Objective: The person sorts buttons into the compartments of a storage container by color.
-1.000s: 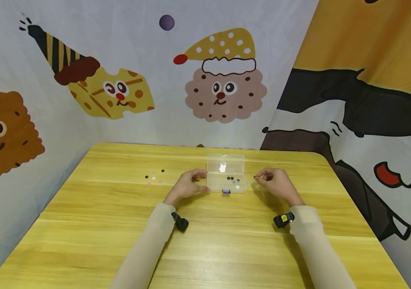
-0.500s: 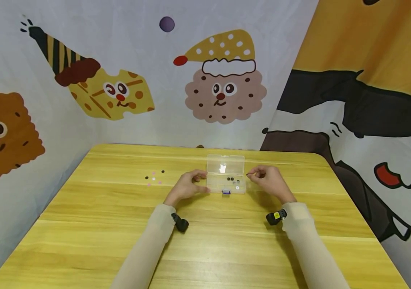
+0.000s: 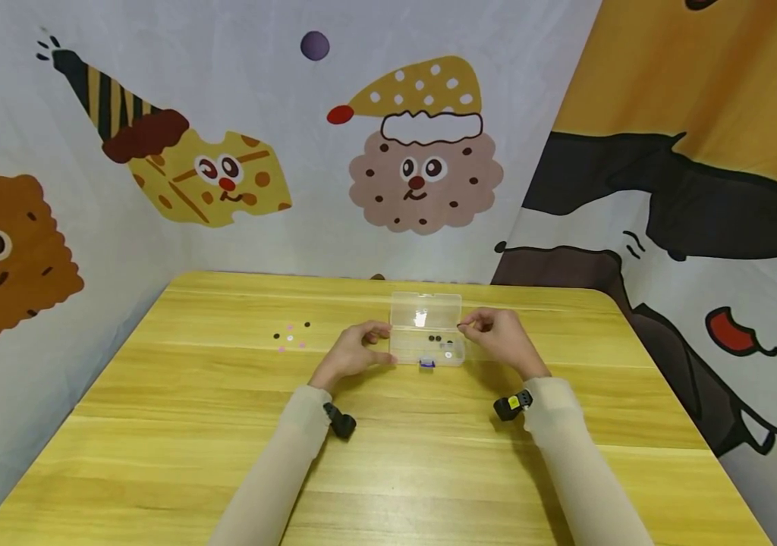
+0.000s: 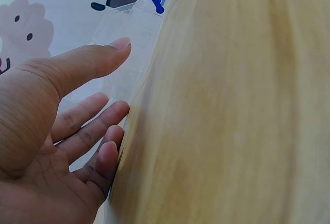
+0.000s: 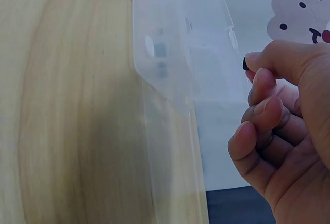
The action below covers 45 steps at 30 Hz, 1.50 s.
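Note:
A clear plastic box (image 3: pixel 409 349) with a blue latch (image 3: pixel 427 364) stands on the table, its lid (image 3: pixel 426 311) raised at the back. Inside it, toward the right, lie small dark discs (image 3: pixel 435 339) and a white disc (image 3: pixel 448 355). My left hand (image 3: pixel 352 353) touches the box's left end, thumb toward the front corner and loosely extended fingers toward the back. Between thumb and forefinger, my right hand (image 3: pixel 503 339) pinches a small black button-like disc (image 5: pixel 245 63). That hand is raised at the box's right end, close to the lid hinge.
Left of the box, several small discs in black, pink and white (image 3: pixel 290 338) are scattered on the wooden table (image 3: pixel 375 455). A cloth backdrop (image 3: pixel 245 250) with cartoon figures hangs behind the table's back edge. Each wrist carries a black camera (image 3: pixel 341 422).
My right hand has moved left, and slightly toward the back, bringing the black disc to the box's right end. My left hand and the box have stayed put.

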Available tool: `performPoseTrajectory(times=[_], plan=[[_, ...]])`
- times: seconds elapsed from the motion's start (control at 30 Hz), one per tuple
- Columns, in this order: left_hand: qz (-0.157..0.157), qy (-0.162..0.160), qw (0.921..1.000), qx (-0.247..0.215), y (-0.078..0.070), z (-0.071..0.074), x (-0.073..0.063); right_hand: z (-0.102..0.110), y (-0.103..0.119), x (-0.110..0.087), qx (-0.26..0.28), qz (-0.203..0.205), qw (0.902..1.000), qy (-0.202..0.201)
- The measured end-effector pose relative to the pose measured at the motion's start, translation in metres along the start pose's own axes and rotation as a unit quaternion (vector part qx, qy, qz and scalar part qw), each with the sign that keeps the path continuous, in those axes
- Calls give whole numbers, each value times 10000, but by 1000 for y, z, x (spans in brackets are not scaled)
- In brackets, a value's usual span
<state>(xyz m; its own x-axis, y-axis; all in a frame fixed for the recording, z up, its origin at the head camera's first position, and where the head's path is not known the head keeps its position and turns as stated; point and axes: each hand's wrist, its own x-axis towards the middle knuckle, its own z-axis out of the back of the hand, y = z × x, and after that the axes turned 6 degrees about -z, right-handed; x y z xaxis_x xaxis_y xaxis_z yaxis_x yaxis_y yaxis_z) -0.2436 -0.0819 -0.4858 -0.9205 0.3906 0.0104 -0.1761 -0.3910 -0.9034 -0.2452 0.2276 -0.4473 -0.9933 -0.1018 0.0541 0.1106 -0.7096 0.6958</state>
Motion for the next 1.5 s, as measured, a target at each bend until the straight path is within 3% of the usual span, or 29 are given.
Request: performPoseTrajectory(times=[0.63, 1.5], plan=[[23, -15, 10000, -36, 2, 0, 1, -9, 6, 8, 7, -25, 10000, 91], [19, -27, 10000, -75, 1, 0, 0, 5, 4, 2, -377, -16, 9990, 217]])
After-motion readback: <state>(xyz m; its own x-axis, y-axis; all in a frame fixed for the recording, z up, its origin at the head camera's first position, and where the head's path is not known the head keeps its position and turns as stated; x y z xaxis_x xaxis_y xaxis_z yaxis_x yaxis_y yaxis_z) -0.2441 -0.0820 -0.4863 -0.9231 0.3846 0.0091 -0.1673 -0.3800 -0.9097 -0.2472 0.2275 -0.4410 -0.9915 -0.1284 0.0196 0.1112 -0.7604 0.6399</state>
